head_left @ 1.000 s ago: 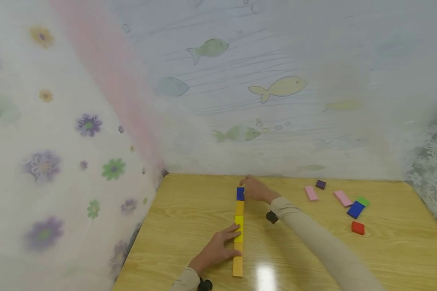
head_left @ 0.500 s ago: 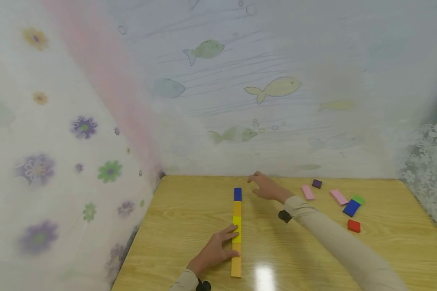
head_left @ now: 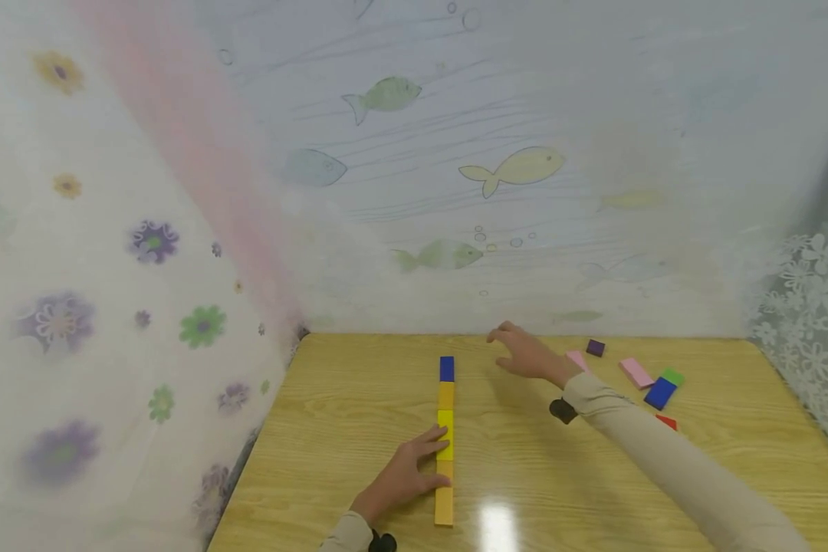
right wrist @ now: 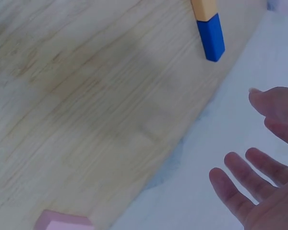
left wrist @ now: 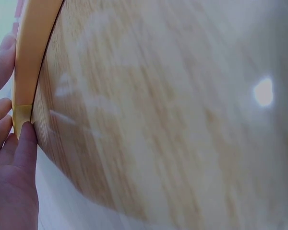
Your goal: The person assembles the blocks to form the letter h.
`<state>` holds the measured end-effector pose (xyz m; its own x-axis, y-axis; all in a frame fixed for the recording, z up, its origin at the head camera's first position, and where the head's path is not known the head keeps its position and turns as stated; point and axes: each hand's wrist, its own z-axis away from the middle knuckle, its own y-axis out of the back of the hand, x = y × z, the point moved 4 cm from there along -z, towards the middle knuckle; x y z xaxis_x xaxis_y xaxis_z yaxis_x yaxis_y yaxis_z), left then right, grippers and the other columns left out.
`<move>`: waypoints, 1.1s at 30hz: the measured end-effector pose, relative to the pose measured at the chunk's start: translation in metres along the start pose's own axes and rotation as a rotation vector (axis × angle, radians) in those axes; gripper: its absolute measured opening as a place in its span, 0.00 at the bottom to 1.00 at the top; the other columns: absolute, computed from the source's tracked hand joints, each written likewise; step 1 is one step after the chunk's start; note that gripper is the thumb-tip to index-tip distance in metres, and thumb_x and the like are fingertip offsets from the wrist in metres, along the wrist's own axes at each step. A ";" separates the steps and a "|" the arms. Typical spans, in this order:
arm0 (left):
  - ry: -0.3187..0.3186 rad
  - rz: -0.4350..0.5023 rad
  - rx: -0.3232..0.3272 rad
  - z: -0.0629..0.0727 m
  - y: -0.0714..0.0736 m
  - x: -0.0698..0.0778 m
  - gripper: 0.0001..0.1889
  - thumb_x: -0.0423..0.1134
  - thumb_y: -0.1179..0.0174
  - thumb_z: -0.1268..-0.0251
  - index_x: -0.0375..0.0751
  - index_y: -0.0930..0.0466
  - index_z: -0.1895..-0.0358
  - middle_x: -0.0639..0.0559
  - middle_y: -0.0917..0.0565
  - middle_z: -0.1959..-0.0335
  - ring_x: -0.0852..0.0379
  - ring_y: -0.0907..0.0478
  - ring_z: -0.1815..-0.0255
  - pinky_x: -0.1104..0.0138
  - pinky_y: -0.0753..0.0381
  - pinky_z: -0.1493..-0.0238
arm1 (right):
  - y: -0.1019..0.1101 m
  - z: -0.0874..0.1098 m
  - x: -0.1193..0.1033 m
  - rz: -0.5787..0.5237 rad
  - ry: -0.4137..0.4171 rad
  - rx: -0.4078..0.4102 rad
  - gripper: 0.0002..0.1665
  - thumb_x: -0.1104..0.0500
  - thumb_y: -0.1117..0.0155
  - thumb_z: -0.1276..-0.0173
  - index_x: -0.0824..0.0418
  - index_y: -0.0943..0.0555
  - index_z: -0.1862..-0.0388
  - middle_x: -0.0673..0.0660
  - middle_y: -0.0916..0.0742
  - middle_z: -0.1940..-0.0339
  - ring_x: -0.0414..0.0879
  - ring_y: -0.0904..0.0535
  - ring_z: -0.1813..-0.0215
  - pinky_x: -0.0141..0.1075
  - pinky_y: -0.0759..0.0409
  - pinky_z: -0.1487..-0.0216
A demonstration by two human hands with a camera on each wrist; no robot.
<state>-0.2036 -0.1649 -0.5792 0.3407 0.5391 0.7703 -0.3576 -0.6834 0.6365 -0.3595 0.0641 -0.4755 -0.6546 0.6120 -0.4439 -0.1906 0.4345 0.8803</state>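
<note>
A straight row of blocks runs away from me on the table. At its far end is a blue block (head_left: 446,369), then an orange block (head_left: 446,395), a yellow block (head_left: 445,418) and orange ones (head_left: 444,507) at the near end. My left hand (head_left: 402,471) rests against the row, fingers extended onto the yellow block and thumb touching the orange part. In the left wrist view, fingertips touch the side of the orange block (left wrist: 31,62). My right hand (head_left: 530,354) hovers to the right of the blue end, holding nothing, fingers apart and slightly bent.
On the table's right side lie two pink blocks (head_left: 636,373), a purple block (head_left: 596,348), a green block (head_left: 672,376) touching a blue block (head_left: 661,393), and a red block (head_left: 668,422) partly hidden by my sleeve. A fish-patterned curtain (head_left: 386,291) hangs behind the table (head_left: 345,399).
My right hand has let go of the blue block at the row's far end and moved right. My left hand has stayed on the row. The view has shifted slightly.
</note>
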 end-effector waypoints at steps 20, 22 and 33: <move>0.010 0.019 0.001 0.001 0.000 -0.003 0.34 0.50 0.33 0.45 0.38 0.28 0.37 0.54 0.37 0.29 0.51 0.46 0.27 0.53 0.43 0.31 | 0.019 0.037 0.039 -0.052 -0.059 0.051 0.24 0.63 0.35 0.39 0.70 0.26 0.45 0.70 0.25 0.47 0.64 0.28 0.46 0.57 0.25 0.48; 0.010 0.018 0.003 0.002 0.000 -0.003 0.34 0.50 0.33 0.45 0.38 0.28 0.37 0.53 0.37 0.29 0.50 0.45 0.27 0.53 0.42 0.31 | 0.020 0.040 0.040 -0.067 -0.071 0.041 0.25 0.63 0.35 0.38 0.70 0.27 0.44 0.70 0.26 0.46 0.65 0.28 0.45 0.58 0.26 0.47; 0.038 0.028 -0.006 0.002 0.001 -0.001 0.34 0.51 0.33 0.44 0.38 0.29 0.36 0.54 0.38 0.29 0.51 0.46 0.27 0.53 0.43 0.30 | 0.020 0.058 0.054 -0.065 -0.121 0.031 0.26 0.62 0.35 0.39 0.70 0.27 0.43 0.71 0.26 0.46 0.66 0.27 0.47 0.56 0.24 0.53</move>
<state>-0.2028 -0.1666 -0.5793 0.2972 0.5385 0.7885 -0.3715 -0.6955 0.6150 -0.3566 0.1446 -0.4915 -0.5480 0.6564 -0.5185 -0.2061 0.4948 0.8442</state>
